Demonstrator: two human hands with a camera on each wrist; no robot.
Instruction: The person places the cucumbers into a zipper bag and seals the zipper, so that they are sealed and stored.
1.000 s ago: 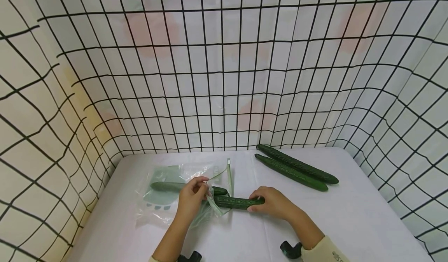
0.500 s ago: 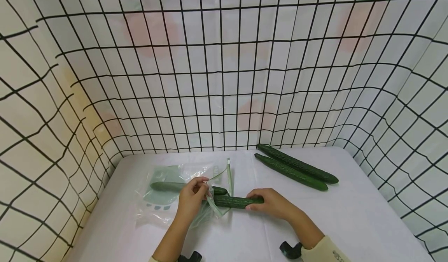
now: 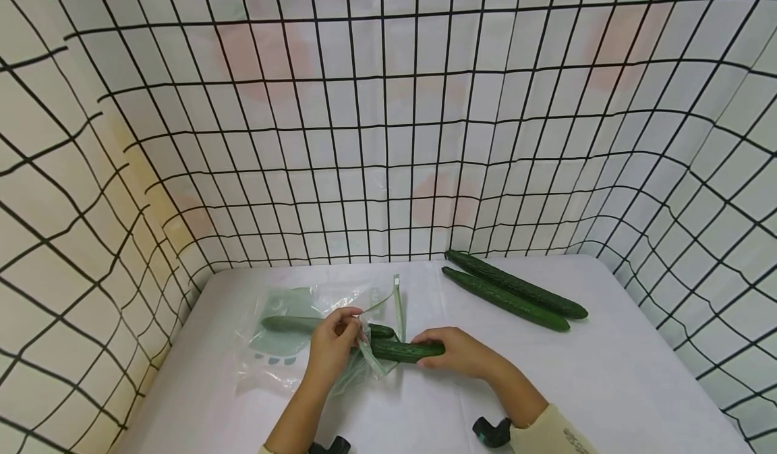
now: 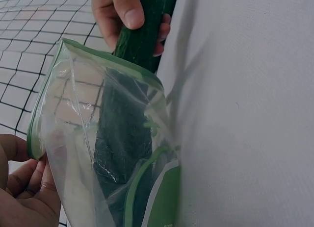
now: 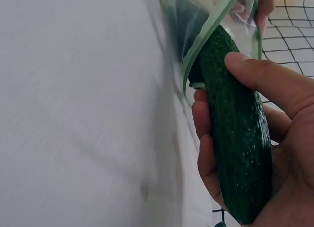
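A clear zip bag with a green rim lies on the table, its mouth facing right. My left hand pinches the bag's rim between thumb and fingers. In my right hand a dark green cucumber is gripped near its right end. The cucumber's other end is inside the bag mouth, seen through the plastic in the left wrist view. Another cucumber lies mostly within the bag, one end showing at the opening, partly hidden by the left hand.
Two more cucumbers, a rear one and a front one, lie side by side at the table's back right. Black wire mesh rises around the back and sides of the white table.
My right hand has shifted left with the cucumber, and less of the cucumber shows outside the bag. The left hand stays in place on the rim.
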